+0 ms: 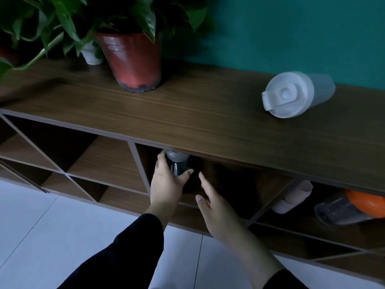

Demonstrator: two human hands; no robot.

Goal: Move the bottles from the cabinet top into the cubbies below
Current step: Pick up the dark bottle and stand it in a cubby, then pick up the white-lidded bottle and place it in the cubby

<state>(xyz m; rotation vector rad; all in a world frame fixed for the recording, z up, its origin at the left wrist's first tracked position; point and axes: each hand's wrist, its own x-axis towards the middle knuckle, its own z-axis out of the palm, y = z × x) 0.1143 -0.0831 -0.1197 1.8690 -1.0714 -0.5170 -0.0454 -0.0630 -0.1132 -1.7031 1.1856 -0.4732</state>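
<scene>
A dark bottle with a grey cap (178, 162) sits inside the middle cubby, just under the cabinet top (187, 113). My left hand (166, 180) is wrapped around it from the left. Just to its right, my right hand (212, 203) hovers with fingers apart and holds nothing. A white shaker bottle (295, 94) lies on its side on the cabinet top at the right. In the cubbies at the far right lie a pale bottle (293, 197) and a clear bottle with an orange lid (352, 207).
A red-brown plant pot (133, 59) with trailing green leaves stands on the cabinet top at the back left, with a small white pot (90, 54) behind it. Diagonal wooden dividers form the cubbies (104, 157). A pale tiled floor (52, 236) lies below.
</scene>
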